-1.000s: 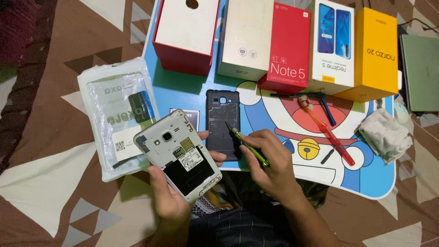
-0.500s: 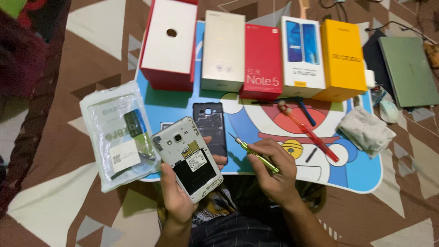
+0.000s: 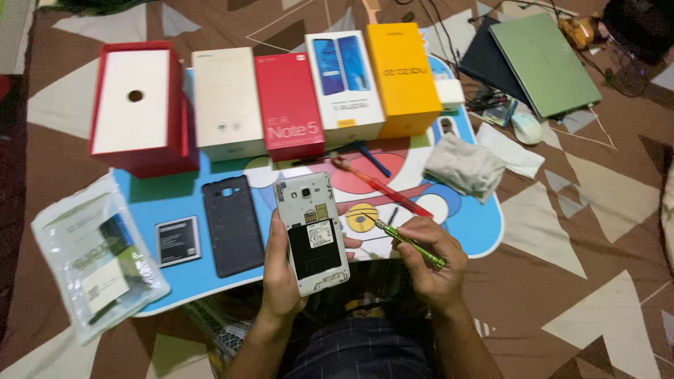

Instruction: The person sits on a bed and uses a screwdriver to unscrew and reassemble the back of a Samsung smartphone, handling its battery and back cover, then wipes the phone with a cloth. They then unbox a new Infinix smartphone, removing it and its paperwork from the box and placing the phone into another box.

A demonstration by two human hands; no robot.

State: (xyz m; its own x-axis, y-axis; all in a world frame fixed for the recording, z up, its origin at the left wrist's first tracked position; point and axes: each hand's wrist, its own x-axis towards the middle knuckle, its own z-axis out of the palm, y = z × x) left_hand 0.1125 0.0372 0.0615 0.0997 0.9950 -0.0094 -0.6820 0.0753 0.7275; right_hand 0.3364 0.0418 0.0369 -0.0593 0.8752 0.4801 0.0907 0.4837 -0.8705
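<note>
The opened phone [image 3: 312, 233], light, stiff and fragile inside, is clasped by its edges in the left hand [image 3: 281, 270]; a screwdriver [image 3: 409, 243] is pinched in the right hand [image 3: 432, 263].

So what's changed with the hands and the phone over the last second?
The left hand turned the opened phone more upright, now right of the back cover. The right hand keeps gripping the green screwdriver. Boxes unmoved.
</note>
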